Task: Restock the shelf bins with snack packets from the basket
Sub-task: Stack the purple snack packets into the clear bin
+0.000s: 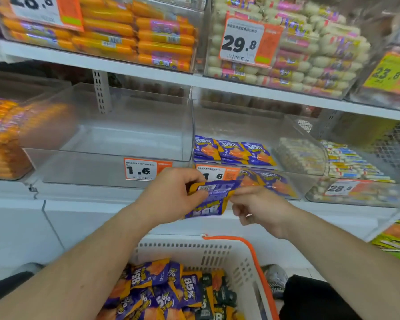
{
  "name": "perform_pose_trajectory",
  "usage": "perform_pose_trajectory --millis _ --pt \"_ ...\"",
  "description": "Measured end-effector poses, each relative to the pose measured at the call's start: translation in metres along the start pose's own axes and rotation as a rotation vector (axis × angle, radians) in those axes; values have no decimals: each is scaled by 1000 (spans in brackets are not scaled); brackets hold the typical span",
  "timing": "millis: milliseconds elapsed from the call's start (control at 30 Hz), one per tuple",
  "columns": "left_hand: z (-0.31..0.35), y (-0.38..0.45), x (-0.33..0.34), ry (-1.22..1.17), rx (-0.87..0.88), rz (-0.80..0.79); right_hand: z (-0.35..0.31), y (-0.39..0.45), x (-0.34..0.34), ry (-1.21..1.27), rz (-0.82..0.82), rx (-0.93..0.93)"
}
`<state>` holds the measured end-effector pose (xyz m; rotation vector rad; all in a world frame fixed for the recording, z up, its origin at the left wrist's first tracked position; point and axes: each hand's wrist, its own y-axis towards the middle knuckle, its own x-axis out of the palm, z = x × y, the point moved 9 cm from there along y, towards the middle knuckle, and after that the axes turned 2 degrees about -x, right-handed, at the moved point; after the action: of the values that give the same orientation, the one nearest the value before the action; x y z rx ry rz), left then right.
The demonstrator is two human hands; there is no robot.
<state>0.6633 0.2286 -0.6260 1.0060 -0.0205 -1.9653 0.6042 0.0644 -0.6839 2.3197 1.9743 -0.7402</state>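
Both hands up in front of the middle shelf, sharing one small stack of purple snack packets (pixel 211 198). Left hand (pixel 171 192) grips the stack's left end, fingers curled round it, thumb on the barcode side. Right hand (pixel 256 206) pinches the right edge between thumb and forefinger, other fingers curled under. Stack sits just below the front lip of the right clear bin (pixel 296 135), overlapping its 1.6 price tag (pixel 219 173).

That bin holds a row of the same purple packets (pixel 234 150), more showing through its front wall. The clear bin (pixel 125 139) left of it holds no packets; own 1.6 tag (pixel 140 169) on front.

White basket (pixel 219 252) with orange handle (pixel 252 252) sits low between the forearms, with loose purple-orange packets (pixel 162 294) inside and a few dark ones mixed in.

Upper shelf: bins of orange sausages (pixel 134 31) and white sausages (pixel 310 54).
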Motion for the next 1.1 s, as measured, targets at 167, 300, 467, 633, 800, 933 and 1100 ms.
perform_pose_trajectory --millis 167,300,467,633,800,933,1100 --pt "49 -4 -32 -3 338 265 -27 -19 -2 429 -138 128" --pt "68 -11 -46 37 497 415 -52 -22 -10 420 -152 94" --pt "61 -15 -56 72 497 539 -72 -16 -13 459 -74 58" --pt "8 7 -47 224 161 401 -94 4 -38 534 83 -27" --pt "-40 12 -21 460 5 256 -98 46 -65 226 279 -94" --pt "-42 11 -9 538 57 273 -83 88 -58 84 323 -35" --pt "-45 10 -6 571 94 316 -76 121 -48 47 312 20"
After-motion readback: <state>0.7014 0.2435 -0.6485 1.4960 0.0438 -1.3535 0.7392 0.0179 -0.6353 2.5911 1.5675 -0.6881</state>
